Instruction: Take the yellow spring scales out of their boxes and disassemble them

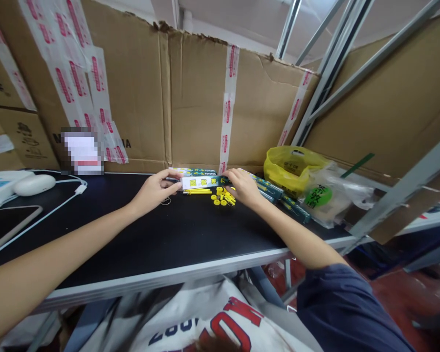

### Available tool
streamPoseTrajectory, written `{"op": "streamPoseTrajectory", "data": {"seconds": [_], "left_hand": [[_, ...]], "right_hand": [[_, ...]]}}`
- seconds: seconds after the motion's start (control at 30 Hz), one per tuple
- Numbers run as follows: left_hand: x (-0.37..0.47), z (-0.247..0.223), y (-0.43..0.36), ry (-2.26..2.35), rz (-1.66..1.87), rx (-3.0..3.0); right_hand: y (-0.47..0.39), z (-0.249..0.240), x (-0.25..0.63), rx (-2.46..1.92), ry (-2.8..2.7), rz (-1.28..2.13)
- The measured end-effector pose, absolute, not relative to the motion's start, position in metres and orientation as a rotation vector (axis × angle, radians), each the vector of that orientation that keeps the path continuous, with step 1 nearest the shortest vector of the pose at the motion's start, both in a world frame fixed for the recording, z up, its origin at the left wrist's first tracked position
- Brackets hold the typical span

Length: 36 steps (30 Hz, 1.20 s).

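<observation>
A long, narrow printed box (200, 183), white at its left and dark green at its right with yellow characters, spans the gap between my hands. My left hand (157, 187) pinches its left end between thumb and fingers. Over the right end curl the fingers of my right hand (244, 186). Just below the box lie thin yellow sticks (197, 192) and a small heap of yellow round-ended pieces (223, 197). A metal ring (165, 201) rests under my left hand. Behind the held box are more printed boxes (192, 172), partly covered.
Dark green boxes (267, 189) lie right of my right hand, beside a yellow plastic bag (293, 168) and a clear bag (326, 200). A phone (11, 227), white cable (51, 215) and white rounded device (34, 185) occupy the left. Cardboard (198, 98) walls the black table's (161, 244) back.
</observation>
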<state>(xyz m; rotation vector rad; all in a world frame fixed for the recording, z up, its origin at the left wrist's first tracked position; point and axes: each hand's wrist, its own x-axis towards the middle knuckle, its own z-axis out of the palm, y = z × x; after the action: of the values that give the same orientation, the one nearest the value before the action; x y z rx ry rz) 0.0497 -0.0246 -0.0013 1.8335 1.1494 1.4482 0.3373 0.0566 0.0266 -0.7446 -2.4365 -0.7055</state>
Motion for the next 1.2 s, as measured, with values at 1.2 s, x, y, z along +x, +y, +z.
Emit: {"op": "streamPoseTrajectory", "data": {"seconds": [1.2], "left_hand": [[0.051, 0.002, -0.028, 1.148, 1.485, 1.921]], "right_hand": [[0.071, 0.022, 0.346, -0.746, -2.434, -0.425]]}}
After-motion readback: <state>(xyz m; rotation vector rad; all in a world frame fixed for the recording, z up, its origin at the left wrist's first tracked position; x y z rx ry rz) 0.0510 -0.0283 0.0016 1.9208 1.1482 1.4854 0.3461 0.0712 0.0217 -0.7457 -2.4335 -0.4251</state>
